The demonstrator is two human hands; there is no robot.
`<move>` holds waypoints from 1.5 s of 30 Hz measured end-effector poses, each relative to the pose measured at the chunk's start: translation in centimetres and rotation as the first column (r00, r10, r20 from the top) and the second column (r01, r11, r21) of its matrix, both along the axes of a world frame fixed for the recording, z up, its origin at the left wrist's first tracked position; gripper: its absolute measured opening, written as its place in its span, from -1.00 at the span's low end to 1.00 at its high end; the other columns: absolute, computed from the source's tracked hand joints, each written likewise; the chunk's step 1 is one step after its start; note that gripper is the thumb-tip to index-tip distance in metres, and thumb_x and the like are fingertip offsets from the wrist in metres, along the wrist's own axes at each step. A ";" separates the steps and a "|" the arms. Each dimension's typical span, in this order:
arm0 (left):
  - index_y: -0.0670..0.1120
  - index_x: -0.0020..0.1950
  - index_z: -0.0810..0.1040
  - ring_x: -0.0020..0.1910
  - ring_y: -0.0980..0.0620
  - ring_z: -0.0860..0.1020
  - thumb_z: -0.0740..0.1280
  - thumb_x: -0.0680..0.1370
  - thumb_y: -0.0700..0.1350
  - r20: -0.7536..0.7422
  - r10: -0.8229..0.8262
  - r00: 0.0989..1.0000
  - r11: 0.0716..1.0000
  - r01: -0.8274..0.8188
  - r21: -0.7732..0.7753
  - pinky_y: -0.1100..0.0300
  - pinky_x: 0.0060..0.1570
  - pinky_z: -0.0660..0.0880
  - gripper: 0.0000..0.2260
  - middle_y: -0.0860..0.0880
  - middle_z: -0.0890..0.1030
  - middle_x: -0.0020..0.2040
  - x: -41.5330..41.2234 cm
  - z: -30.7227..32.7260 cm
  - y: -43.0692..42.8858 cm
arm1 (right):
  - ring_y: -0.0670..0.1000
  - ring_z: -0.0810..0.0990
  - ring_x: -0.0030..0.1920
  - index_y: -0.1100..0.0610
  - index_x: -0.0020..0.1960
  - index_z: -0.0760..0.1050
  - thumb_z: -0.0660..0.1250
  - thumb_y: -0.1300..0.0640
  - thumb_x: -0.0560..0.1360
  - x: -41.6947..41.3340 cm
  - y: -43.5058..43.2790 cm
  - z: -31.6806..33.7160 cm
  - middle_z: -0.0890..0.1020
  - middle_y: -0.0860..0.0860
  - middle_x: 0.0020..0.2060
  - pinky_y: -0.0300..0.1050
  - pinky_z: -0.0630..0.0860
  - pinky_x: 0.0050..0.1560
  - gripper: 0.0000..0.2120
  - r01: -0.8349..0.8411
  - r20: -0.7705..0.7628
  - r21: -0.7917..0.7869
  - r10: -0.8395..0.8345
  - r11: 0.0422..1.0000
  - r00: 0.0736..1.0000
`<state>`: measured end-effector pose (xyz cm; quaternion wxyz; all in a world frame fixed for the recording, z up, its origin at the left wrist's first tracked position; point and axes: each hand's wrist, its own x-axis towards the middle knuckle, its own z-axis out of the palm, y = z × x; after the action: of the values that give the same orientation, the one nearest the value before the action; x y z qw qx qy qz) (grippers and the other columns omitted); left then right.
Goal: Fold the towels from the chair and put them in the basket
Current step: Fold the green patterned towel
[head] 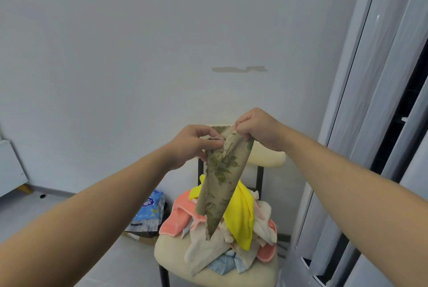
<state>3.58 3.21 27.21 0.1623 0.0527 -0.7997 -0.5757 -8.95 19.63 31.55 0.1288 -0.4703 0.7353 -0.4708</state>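
Head view: both hands are raised above the chair [171, 256], pinching the top edge of a beige leaf-print towel [221, 177]. Left hand [192, 145] grips its left corner, right hand [259, 128] the right, close together. It hangs down in a narrow fold, its tip over the towel pile [240, 228] on the seat. Left of the chair, a blue pack [150, 210] lies on the floor.

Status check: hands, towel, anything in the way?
Grip: left hand and right hand pinch leaf-print towel top edge, hanging above chair. Towel pile on seat. No basket in view.
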 end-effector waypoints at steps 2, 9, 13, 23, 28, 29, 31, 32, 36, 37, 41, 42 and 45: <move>-0.17 -0.08 0.67 -0.42 0.09 0.53 0.48 0.52 -0.26 -0.027 0.042 0.999 0.999 -0.042 0.034 0.23 -0.39 0.47 -0.98 0.00 0.60 -0.33 -0.1 0.1 -0.3 | 0.03 0.15 -0.36 0.16 -0.56 0.23 0.20 0.27 0.12 0.0 0.3 -0.1 0.16 0.12 -0.50 -0.05 0.04 -0.30 -0.84 -0.015 -0.007 0.001 0.015 1.000 1.000; -0.15 -0.04 0.74 -0.40 0.12 0.56 0.54 0.50 -0.18 -0.091 0.243 0.966 0.964 -0.251 -0.086 0.25 -0.36 0.52 -0.91 -0.11 0.69 -0.24 -0.1 0.7 -1.2 | -0.03 0.39 -0.36 0.09 -0.31 0.46 0.30 0.25 0.35 -0.1 1.1 0.1 0.46 -0.03 -0.47 -0.11 0.33 -0.25 -0.90 -0.074 -0.166 0.207 0.110 0.976 0.980; 0.00 -0.08 0.76 -0.27 0.10 0.64 0.58 0.45 -0.06 -0.119 0.334 0.935 0.917 -0.352 -0.187 0.17 -0.23 0.56 -0.92 -0.01 0.74 -0.22 0.0 0.6 -3.2 | -0.09 0.50 -0.22 0.06 0.04 0.57 0.37 0.07 0.49 -0.4 1.5 0.0 0.62 -0.03 -0.25 -0.13 0.43 -0.17 -0.86 0.078 -0.464 0.419 0.140 0.905 0.875; -0.06 -0.03 0.73 -0.15 0.07 0.68 0.55 0.49 -0.07 -0.130 0.326 0.936 0.910 -0.348 -0.224 -0.04 0.06 0.62 -0.89 0.01 0.74 -0.17 0.9 0.6 -4.1 | 0.05 0.62 -0.11 0.03 -0.16 0.69 0.41 -0.16 0.54 -1.3 1.4 -0.6 0.69 0.04 -0.21 0.03 0.56 -0.06 -0.72 0.130 -0.449 0.184 -0.034 0.974 0.893; 0.01 0.01 0.66 -0.31 0.08 0.57 0.57 0.47 -0.08 -0.175 0.306 0.936 0.911 -0.341 -0.232 0.04 -0.22 0.52 -0.83 0.01 0.65 -0.32 1.2 0.5 -4.2 | -0.06 0.60 -0.14 -0.05 -0.04 0.67 0.43 -0.11 0.54 -1.9 1.5 -1.0 0.67 -0.05 -0.21 -0.11 0.52 -0.10 -0.85 0.164 -0.464 0.142 -0.081 0.976 0.882; 0.03 0.07 0.65 -0.34 0.10 0.55 0.58 0.46 -0.08 -0.172 0.300 0.938 0.910 -0.336 -0.243 0.09 -0.25 0.50 -0.77 0.03 0.62 -0.36 1.2 0.5 -4.1 | -0.09 0.60 -0.14 -0.06 0.00 0.65 0.44 -0.10 0.53 -2.0 1.5 -1.1 0.67 -0.06 -0.21 -0.12 0.53 -0.09 -0.86 0.175 -0.467 0.146 -0.088 0.974 0.880; 0.06 0.17 0.64 -0.34 0.14 0.57 0.60 0.44 -0.07 -0.155 0.294 0.943 0.906 -0.327 -0.269 0.08 -0.19 0.56 -0.67 0.07 0.61 -0.37 1.3 0.5 -4.1 | -0.11 0.61 -0.16 -0.09 0.11 0.60 0.44 -0.10 0.52 -2.0 1.5 -1.3 0.67 -0.07 -0.23 -0.10 0.56 -0.04 -0.81 0.178 -0.452 0.153 -0.091 0.972 0.887; 0.05 0.15 0.67 -0.29 0.10 0.62 0.60 0.43 -0.07 -0.140 0.294 0.945 0.907 -0.322 -0.271 0.01 -0.09 0.62 -0.68 0.07 0.65 -0.35 1.2 0.5 -4.1 | -0.11 0.61 -0.16 -0.11 0.17 0.57 0.44 -0.09 0.52 -2.1 1.5 -1.4 0.67 -0.07 -0.23 -0.10 0.57 -0.01 -0.75 0.179 -0.445 0.156 -0.093 0.971 0.891; -0.04 -0.06 0.74 -0.13 -0.10 0.70 0.60 0.43 -0.07 -0.097 0.283 0.954 0.932 -0.297 -0.208 -0.23 0.11 0.60 -0.86 -0.06 0.74 -0.20 1.0 0.3 -3.9 | -0.15 0.58 -0.11 -0.04 0.21 0.64 0.42 -0.10 0.55 -2.1 1.5 -1.3 0.66 -0.10 -0.16 -0.26 0.48 -0.09 -0.72 0.231 -0.508 0.196 -0.103 0.953 0.855; -0.04 -0.08 0.73 -0.14 -0.07 0.69 0.60 0.43 -0.07 -0.100 0.281 0.954 0.934 -0.296 -0.197 -0.23 0.11 0.60 -0.87 -0.06 0.74 -0.19 0.9 0.3 -3.8 | -0.16 0.57 -0.11 -0.02 0.16 0.67 0.42 -0.09 0.55 -2.1 1.6 -1.3 0.66 -0.10 -0.14 -0.31 0.44 -0.13 -0.75 0.243 -0.520 0.201 -0.107 0.949 0.848; -0.08 -0.10 0.70 -0.13 -0.13 0.70 0.58 0.46 -0.02 -0.114 0.285 0.952 0.938 -0.302 -0.170 -0.21 0.08 0.62 -0.84 -0.08 0.73 -0.19 0.6 0.2 -3.2 | -0.15 0.59 -0.11 0.03 0.02 0.71 0.48 -0.03 0.51 -2.2 1.5 -1.4 0.67 -0.10 -0.15 -0.29 0.43 -0.19 -0.83 0.265 -0.448 0.200 -0.153 0.943 0.881; -0.09 -0.09 0.69 -0.15 -0.12 0.70 0.57 0.46 -0.02 -0.116 0.283 0.952 0.939 -0.300 -0.168 -0.19 0.07 0.63 -0.83 -0.07 0.73 -0.20 0.4 0.2 -3.1 | -0.13 0.61 -0.11 0.05 0.00 0.72 0.51 0.00 0.48 -2.2 1.5 -1.4 0.69 -0.08 -0.16 -0.26 0.47 -0.17 -0.85 0.266 -0.392 0.191 -0.175 0.945 0.903; -0.12 -0.08 0.66 -0.29 0.07 0.62 0.56 0.48 -0.02 -0.145 0.283 0.948 0.931 -0.308 -0.196 -0.08 -0.05 0.62 -0.81 0.00 0.68 -0.28 0.0 0.4 -2.3 | -0.06 0.62 -0.14 0.08 -0.12 0.72 0.57 0.09 0.41 -2.1 1.6 -1.3 0.70 -0.03 -0.19 -0.17 0.52 -0.17 -0.91 0.265 -0.251 0.167 -0.219 0.950 0.943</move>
<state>3.62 0.92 27.59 0.2973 0.1215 -0.8299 -0.4562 -11.02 21.20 30.24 0.0304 -0.4118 0.8408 -0.3501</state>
